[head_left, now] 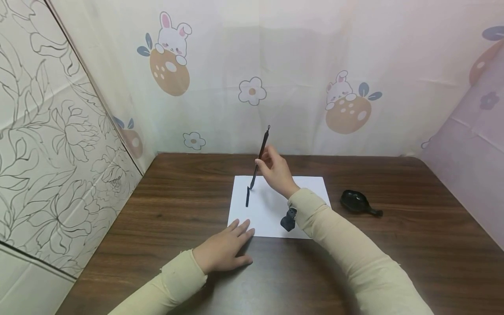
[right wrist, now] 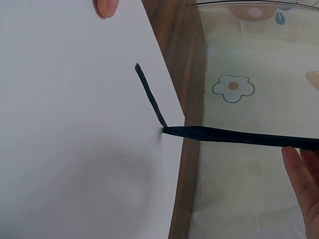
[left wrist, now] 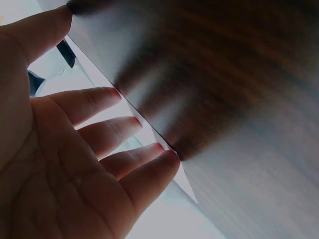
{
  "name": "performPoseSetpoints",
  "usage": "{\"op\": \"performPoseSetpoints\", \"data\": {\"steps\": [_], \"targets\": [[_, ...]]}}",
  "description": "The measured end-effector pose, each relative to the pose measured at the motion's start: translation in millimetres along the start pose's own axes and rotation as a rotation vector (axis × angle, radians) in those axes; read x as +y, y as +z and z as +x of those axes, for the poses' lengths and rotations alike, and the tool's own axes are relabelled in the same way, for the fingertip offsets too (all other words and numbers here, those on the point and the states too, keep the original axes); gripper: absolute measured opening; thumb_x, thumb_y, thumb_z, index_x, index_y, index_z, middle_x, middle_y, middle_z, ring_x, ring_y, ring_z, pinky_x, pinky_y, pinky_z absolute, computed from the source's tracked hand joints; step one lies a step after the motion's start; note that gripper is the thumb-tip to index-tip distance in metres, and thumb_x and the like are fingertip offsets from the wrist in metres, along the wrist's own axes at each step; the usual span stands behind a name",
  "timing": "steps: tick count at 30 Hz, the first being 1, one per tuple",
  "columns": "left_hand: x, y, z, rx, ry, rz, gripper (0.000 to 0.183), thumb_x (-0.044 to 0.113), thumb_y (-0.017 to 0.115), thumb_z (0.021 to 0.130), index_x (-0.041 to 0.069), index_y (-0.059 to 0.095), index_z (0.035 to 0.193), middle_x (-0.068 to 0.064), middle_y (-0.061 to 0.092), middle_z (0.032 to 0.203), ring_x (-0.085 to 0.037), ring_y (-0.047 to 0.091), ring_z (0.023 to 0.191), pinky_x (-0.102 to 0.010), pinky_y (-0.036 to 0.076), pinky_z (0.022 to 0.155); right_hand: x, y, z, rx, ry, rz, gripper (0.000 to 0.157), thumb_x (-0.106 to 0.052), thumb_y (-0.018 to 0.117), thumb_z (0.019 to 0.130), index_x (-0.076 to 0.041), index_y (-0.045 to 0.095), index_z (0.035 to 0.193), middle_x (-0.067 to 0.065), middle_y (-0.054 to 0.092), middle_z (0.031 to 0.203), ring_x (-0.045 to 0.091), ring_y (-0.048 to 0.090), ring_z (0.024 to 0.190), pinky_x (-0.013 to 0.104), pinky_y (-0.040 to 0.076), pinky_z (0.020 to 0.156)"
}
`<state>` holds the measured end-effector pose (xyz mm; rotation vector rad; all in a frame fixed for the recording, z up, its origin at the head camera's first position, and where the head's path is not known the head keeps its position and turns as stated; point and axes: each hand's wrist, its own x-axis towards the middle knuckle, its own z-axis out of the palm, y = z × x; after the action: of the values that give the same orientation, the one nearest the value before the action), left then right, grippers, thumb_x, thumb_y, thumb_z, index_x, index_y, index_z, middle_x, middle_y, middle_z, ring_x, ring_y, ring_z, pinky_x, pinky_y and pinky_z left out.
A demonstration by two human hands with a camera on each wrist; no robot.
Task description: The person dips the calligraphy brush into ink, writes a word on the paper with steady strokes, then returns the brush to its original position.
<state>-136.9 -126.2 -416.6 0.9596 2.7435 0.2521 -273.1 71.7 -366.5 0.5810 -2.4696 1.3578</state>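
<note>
My right hand (head_left: 276, 170) pinches a dark calligraphy brush (head_left: 263, 146) by its handle, above a sheet of white paper (head_left: 271, 205). In the right wrist view the brush's tip is right at the upper end of a black stroke (right wrist: 149, 97) painted on the sheet. The same stroke (head_left: 247, 197) runs nearly upright near the paper's left edge in the head view. My left hand (head_left: 226, 247) lies spread at the sheet's lower left corner, its fingertips (head_left: 246, 222) on the paper and its thumb over the table. Nothing is held in it.
To the right of the paper, a black ladle-shaped ink dish (head_left: 354, 201) sits on the dark wooden table (head_left: 189, 197). A small dark device (head_left: 289, 220) hangs at the right wrist. Behind the table is a patterned curtain (head_left: 220, 57), with a flower-drawn panel (head_left: 51, 122) on the left.
</note>
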Motion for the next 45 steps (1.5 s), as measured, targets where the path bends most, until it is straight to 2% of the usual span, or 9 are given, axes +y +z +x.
{"op": "performPoseSetpoints", "data": {"steps": [8, 15, 25, 30, 36, 39, 43, 45], "targets": [[1.1, -1.6, -1.3, 0.006, 0.008, -0.007, 0.069, 0.046, 0.064, 0.091, 0.012, 0.045, 0.147, -0.011, 0.034, 0.159, -0.038, 0.032, 0.145, -0.048, 0.037, 0.114, -0.4, -3.5, -3.6, -0.026, 0.012, 0.010, 0.022, -0.022, 0.055, 0.101, -0.009, 0.050, 0.118, 0.010, 0.064, 0.103, 0.022, 0.065, 0.084, 0.036, 0.057, 0.072], [0.7, -1.1, -1.7, 0.009, 0.007, -0.014, 0.069, 0.047, 0.064, 0.091, 0.012, 0.045, 0.148, -0.011, 0.034, 0.159, -0.038, 0.032, 0.146, -0.048, 0.037, 0.114, -1.8, -7.7, -6.7, -0.045, 0.027, 0.002, 0.022, -0.022, 0.056, 0.100, -0.010, 0.051, 0.117, 0.009, 0.064, 0.101, 0.023, 0.065, 0.088, 0.038, 0.056, 0.075], [0.4, -1.4, -2.3, 0.010, 0.016, -0.013, 0.069, 0.046, 0.064, 0.091, 0.011, 0.045, 0.147, -0.012, 0.034, 0.159, -0.039, 0.033, 0.145, -0.049, 0.037, 0.114, -4.1, -13.6, -10.7, -0.076, 0.031, 0.020, 0.020, -0.021, 0.058, 0.099, -0.011, 0.052, 0.115, 0.009, 0.064, 0.097, 0.022, 0.067, 0.082, 0.035, 0.057, 0.070], [0.2, -0.2, -1.3, -0.002, 0.008, 0.000, 0.070, 0.048, 0.063, 0.091, 0.013, 0.044, 0.148, -0.010, 0.034, 0.159, -0.038, 0.032, 0.145, -0.048, 0.037, 0.114, -4.1, -15.7, -12.2, -0.105, 0.017, 0.036, 0.020, -0.018, 0.058, 0.099, -0.006, 0.051, 0.113, 0.011, 0.062, 0.096, 0.027, 0.069, 0.084, 0.034, 0.060, 0.072], [-0.4, 1.3, -0.8, -0.009, 0.002, -0.007, 0.070, 0.049, 0.062, 0.091, 0.014, 0.043, 0.148, -0.010, 0.033, 0.159, -0.038, 0.031, 0.146, -0.049, 0.037, 0.114, -5.1, -18.2, -13.7, -0.122, 0.023, 0.026, 0.017, -0.017, 0.059, 0.098, -0.009, 0.051, 0.110, 0.011, 0.062, 0.097, 0.031, 0.067, 0.085, 0.033, 0.060, 0.071], [-0.6, 1.8, -1.2, -0.010, -0.001, -0.014, 0.070, 0.049, 0.063, 0.091, 0.014, 0.043, 0.149, -0.009, 0.033, 0.160, -0.037, 0.031, 0.146, -0.049, 0.037, 0.114, -5.3, -19.0, -14.2, -0.132, 0.027, 0.032, 0.016, -0.017, 0.060, 0.098, -0.010, 0.050, 0.109, 0.011, 0.061, 0.098, 0.033, 0.066, 0.087, 0.037, 0.061, 0.072], [-0.4, 1.7, -1.4, -0.014, -0.006, -0.018, 0.070, 0.049, 0.063, 0.091, 0.014, 0.043, 0.149, -0.009, 0.032, 0.160, -0.037, 0.030, 0.147, -0.049, 0.037, 0.114, -6.0, -20.9, -15.0, -0.146, 0.028, 0.049, 0.018, -0.016, 0.060, 0.098, -0.007, 0.050, 0.111, 0.011, 0.060, 0.098, 0.035, 0.065, 0.087, 0.038, 0.061, 0.073], [-0.4, 1.6, -1.4, -0.017, -0.007, -0.018, 0.070, 0.049, 0.062, 0.091, 0.014, 0.043, 0.149, -0.009, 0.032, 0.160, -0.037, 0.030, 0.147, -0.049, 0.036, 0.115, -6.1, -21.7, -15.3, -0.152, 0.030, 0.052, 0.019, -0.015, 0.060, 0.098, -0.007, 0.051, 0.112, 0.011, 0.060, 0.098, 0.037, 0.065, 0.088, 0.035, 0.061, 0.072]]}}
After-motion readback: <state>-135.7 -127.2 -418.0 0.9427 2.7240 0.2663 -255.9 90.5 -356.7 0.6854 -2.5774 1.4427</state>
